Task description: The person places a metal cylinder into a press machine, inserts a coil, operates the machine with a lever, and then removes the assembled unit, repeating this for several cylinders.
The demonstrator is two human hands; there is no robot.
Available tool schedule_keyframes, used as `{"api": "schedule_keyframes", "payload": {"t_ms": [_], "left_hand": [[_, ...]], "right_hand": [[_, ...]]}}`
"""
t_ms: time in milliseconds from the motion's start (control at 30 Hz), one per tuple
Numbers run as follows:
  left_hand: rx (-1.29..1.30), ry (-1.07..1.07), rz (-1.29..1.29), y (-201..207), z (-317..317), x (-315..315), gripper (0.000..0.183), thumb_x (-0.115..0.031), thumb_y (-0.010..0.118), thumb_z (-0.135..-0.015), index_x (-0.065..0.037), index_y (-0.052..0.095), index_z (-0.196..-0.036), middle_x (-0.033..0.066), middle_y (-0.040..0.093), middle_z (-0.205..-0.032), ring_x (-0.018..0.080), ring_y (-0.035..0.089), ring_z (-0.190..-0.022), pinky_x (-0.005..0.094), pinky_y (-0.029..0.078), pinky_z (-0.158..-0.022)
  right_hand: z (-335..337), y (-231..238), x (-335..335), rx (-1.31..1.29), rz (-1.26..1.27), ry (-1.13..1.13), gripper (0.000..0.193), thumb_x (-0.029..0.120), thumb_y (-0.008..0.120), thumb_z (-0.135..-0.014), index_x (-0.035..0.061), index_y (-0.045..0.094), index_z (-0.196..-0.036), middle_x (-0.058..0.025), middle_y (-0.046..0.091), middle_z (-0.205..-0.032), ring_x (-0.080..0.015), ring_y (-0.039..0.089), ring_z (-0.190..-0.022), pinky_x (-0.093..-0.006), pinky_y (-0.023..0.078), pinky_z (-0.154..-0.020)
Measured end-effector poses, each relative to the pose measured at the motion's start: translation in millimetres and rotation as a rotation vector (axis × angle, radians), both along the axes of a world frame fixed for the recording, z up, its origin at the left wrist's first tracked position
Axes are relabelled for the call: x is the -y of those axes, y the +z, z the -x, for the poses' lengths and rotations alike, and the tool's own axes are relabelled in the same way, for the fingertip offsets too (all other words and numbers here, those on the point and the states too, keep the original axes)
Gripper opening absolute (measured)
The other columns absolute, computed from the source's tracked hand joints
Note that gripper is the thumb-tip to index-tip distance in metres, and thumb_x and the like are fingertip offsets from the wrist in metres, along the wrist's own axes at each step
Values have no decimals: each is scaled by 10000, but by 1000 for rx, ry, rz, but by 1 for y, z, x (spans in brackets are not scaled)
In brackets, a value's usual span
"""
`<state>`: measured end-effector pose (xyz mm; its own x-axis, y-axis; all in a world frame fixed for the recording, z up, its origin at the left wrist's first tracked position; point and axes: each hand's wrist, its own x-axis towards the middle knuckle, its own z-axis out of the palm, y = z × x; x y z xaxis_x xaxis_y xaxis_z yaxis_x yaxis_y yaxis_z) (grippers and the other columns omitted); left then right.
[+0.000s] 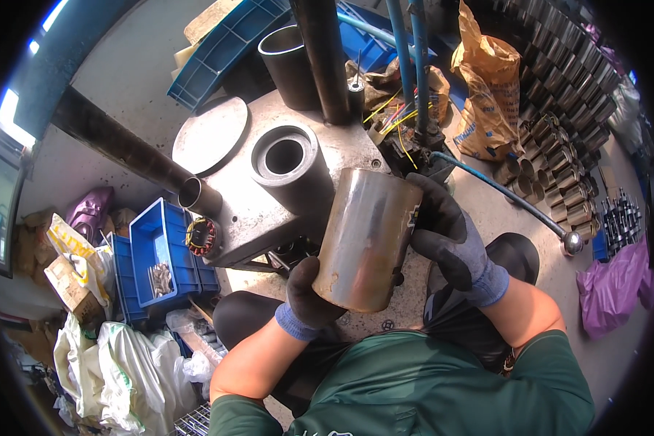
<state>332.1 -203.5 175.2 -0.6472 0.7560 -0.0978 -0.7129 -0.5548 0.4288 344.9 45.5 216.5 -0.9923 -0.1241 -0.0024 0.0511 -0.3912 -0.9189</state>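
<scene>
Between my two gloved hands is a metal cylinder (pixel 367 240), dull brownish grey and tilted, held in front of the press table. My left hand (pixel 309 296), in a dark glove with a blue-grey cuff, grips its lower left edge. Around its upper right side closes my right hand (pixel 447 232), gloved alike; some of its fingers are hidden. Just beyond stands a thick dark steel sleeve (pixel 287 163) with a stepped round bore, upright on the metal table (pixel 247 203). At the table's left corner sits a motor stator with red windings (pixel 201 237), beside a short metal tube (pixel 200 196).
A round plate (pixel 211 134) and a wide dark tube (pixel 291 73) stand on the table around an upright post (pixel 321 58). A blue lever with a ball end (pixel 572 243) reaches out right. Blue bins (pixel 160 251) lie left; stacked metal cylinders (pixel 559 80) fill the far right.
</scene>
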Motion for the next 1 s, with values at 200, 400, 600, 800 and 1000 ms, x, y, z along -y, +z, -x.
{"api": "schedule_keyframes", "payload": {"t_ms": [200,400,600,800,1000], "left_hand": [[19,50,116,1,-2,0,1133,-500,807,-790,-77,214,-1657,221,341,-1655,403,389,-1503,530,317,-1258],[-263,80,279,12,2,-10,1210,-569,875,-720,-2,281,-1609,209,492,-1540,334,549,-1383,475,462,-1164],[-316,91,384,17,0,-11,1313,-669,908,-640,18,309,-1585,177,544,-1489,287,597,-1329,432,515,-1098],[-490,63,436,-7,10,-6,1217,-225,950,-663,-23,229,-1622,128,478,-1541,239,486,-1408,398,402,-1170],[-913,304,712,-18,8,23,1328,-201,1016,-543,-34,245,-1611,150,459,-1562,280,470,-1439,434,408,-1189]], "right_hand": [[0,-4,5,-46,43,37,986,48,850,-806,48,283,-1613,-108,488,-1511,-207,524,-1356,-380,482,-1112],[-3,-8,9,-119,-122,-18,1148,169,958,-701,69,276,-1619,-119,481,-1515,-233,507,-1370,-420,447,-1146],[-1,-11,9,-116,-217,-23,1144,237,982,-665,66,326,-1587,-114,521,-1473,-232,506,-1366,-418,446,-1142],[0,-19,7,-355,-447,-46,1155,282,1007,-617,57,373,-1557,-145,553,-1445,-262,554,-1338,-415,483,-1109],[7,-5,30,-785,-786,-3,1172,333,1027,-583,-5,411,-1521,-222,607,-1403,-378,650,-1242,-457,537,-1045]]}}
